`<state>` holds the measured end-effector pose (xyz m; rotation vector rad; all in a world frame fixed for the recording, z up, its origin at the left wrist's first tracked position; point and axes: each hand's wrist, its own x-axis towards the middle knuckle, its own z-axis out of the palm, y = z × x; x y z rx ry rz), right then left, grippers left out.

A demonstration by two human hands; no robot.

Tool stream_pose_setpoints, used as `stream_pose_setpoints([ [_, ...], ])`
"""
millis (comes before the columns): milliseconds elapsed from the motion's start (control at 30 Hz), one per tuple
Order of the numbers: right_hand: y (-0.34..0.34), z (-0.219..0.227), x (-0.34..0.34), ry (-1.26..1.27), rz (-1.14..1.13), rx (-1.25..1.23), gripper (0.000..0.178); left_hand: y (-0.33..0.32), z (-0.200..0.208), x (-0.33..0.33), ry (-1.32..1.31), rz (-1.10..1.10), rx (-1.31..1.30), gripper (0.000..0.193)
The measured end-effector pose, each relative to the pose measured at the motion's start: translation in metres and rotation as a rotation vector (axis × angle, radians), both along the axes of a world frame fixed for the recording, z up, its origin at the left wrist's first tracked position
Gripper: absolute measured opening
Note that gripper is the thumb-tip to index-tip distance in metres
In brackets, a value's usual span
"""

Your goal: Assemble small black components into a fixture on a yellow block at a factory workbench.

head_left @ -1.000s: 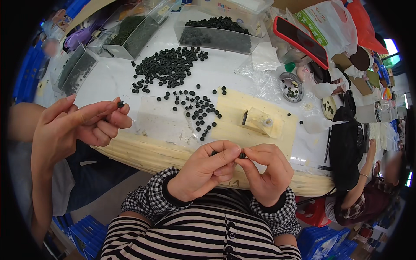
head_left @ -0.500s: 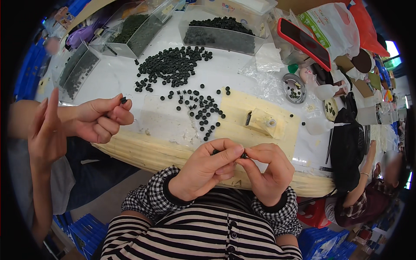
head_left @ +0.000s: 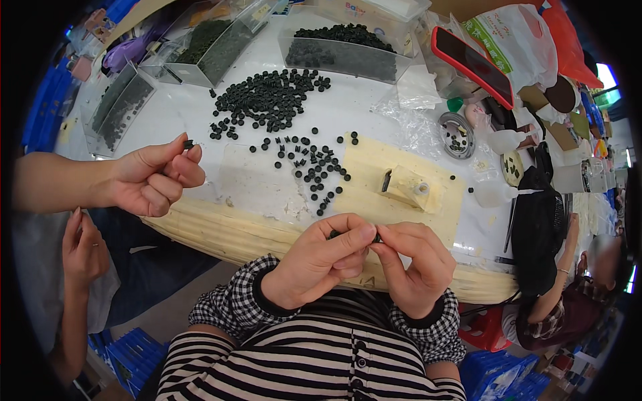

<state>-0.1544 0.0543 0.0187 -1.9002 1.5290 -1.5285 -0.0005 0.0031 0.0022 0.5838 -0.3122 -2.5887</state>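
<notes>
Near the table's front edge, my left hand (head_left: 311, 264) and my right hand (head_left: 418, 264) meet fingertip to fingertip. Between them they pinch a small round black part (head_left: 378, 238), mostly covered by the fingers. A second black piece (head_left: 334, 234) pokes out by the curled forefinger of my left hand. Just beyond my hands, loose black grooved parts (head_left: 307, 175) lie scattered, some on their sides. Farther back is a dense heap of the same parts (head_left: 261, 100). A yellow-taped block (head_left: 406, 189) with a pale round nub sits beyond my right hand.
At left, a co-worker's hand (head_left: 157, 177) holds a small black part (head_left: 188, 144); their other hand (head_left: 85, 250) is lower. Clear bins (head_left: 348, 63) of black parts stand behind. To the right are a red-cased phone (head_left: 473, 67), a round metal dish (head_left: 457, 136) and a black bag (head_left: 537, 230).
The co-worker's lower hand has dropped, and their other hand has turned slightly with its black part. My hands keep nearly the same pinch. The whole view has shifted a little.
</notes>
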Motion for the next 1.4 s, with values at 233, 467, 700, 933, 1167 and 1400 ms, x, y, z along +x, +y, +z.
stream_pose_setpoints([
  [233, 0.003, -0.003, 0.003, 0.124, -0.06, -0.041, 0.027, 0.004, 0.003, -0.003, -0.076, 0.064, -0.047, 0.013],
  [467, 0.001, -0.002, 0.007, 0.372, -0.129, -0.147, 0.029, 0.005, 0.002, -0.007, -0.112, 0.099, -0.021, 0.014],
  [700, 0.003, -0.002, 0.001, 0.097, -0.03, -0.014, 0.029, 0.008, -0.006, -0.006, 0.076, 0.083, 0.073, 0.014],
  [933, 0.003, 0.0, -0.001, -0.121, -0.002, 0.101, 0.026, 0.007, -0.005, -0.006, 0.085, 0.048, 0.066, 0.017],
  [1167, 0.0, 0.004, -0.003, 0.249, -0.006, 0.3, 0.022, -0.014, 0.01, 0.036, 0.076, 0.347, 0.135, 0.028],
  [1400, -0.01, -0.005, 0.011, 0.283, -0.083, 0.134, 0.024, -0.017, 0.01, 0.047, 0.229, 0.422, 0.212, 0.026],
])
